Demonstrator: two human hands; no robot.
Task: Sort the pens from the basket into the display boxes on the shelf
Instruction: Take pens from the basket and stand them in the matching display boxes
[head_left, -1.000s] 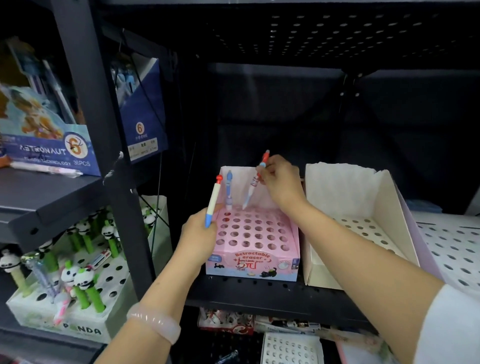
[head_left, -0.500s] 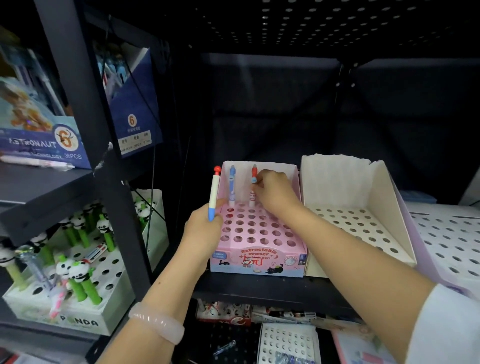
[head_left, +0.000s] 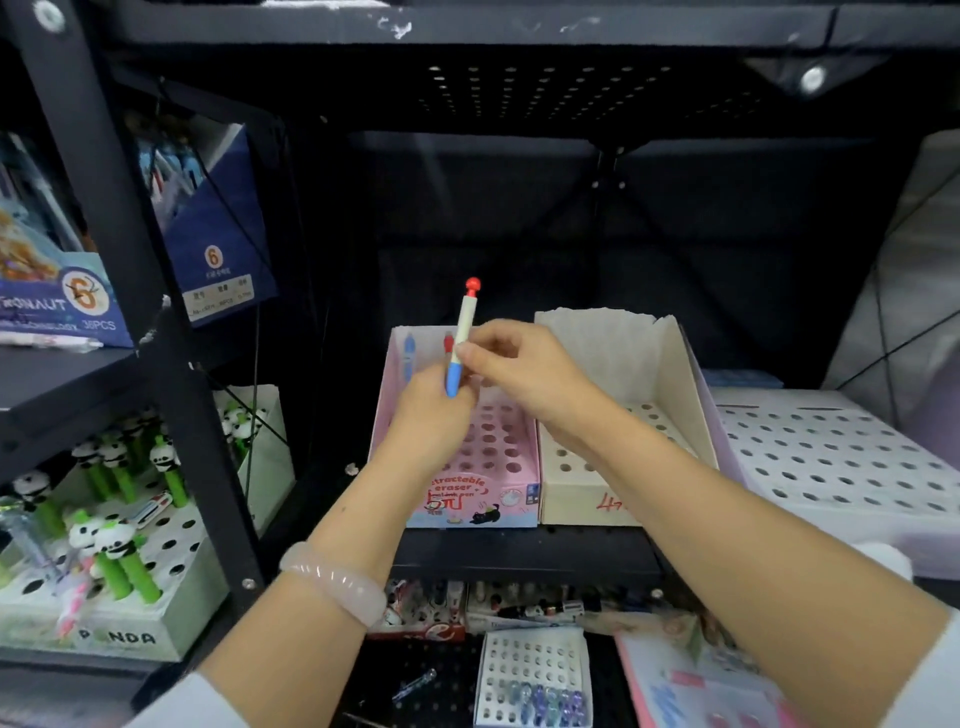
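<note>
Pink cardboard fills the middle of the head view: the pink display box sits on the black shelf, its grid of holes mostly open. Two pens now stand in its back row, a blue-topped pen and, just beside it, a red-topped pen. A second ago my right hand was still carrying that red one toward the box; half a second ago it was pushing it into its hole. It has since let go and come across to my left hand.

Both hands now meet over the box on the one pen left in my grasp, the cream pen with a blue lower barrel and a red ball on top. My left fingers are curled around the blue end from below, and my right thumb and fingertips pinch the cream barrel a little higher. The pen stands nearly upright, above the box and not yet in any hole.

I read this as a handover: one more pen is seated, and the right hand is taking the next one to plant it, probably in the back row next to the red one. Beside the pink box the white display box shows only bare holes. I cannot see the basket from here.
</note>
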